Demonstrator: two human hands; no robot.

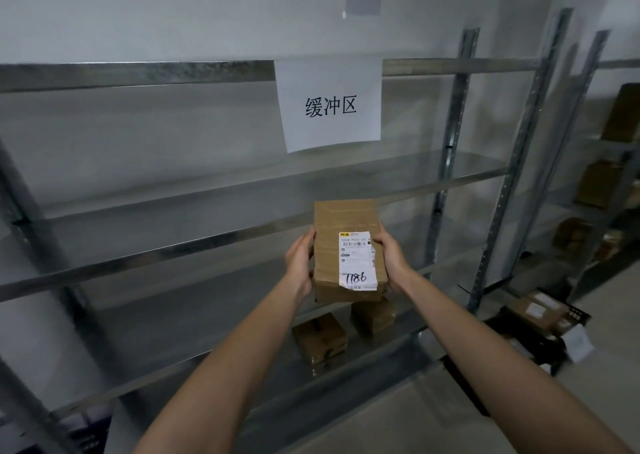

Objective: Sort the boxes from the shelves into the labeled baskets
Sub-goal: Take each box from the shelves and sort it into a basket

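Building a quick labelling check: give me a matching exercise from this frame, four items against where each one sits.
Items:
1. held box
2. paper sign
3. two small boxes
4. black basket

Places:
A. on the floor, right of the rack
B. hanging from an upper shelf edge
C. between the left hand and the right hand
D. on a low shelf, beneath the hands

Pairs: 1-C, 2-B, 3-D, 4-A

We hold a box (pixel 348 251) before the shelf rack (pixel 221 190), left hand (pixel 300 263) on its left side, right hand (pixel 393 256) on its right; two boxes (pixel 320 341) (pixel 374 315) sit on the rack's shelf below it, a basket (pixel 540 318) right of the rack
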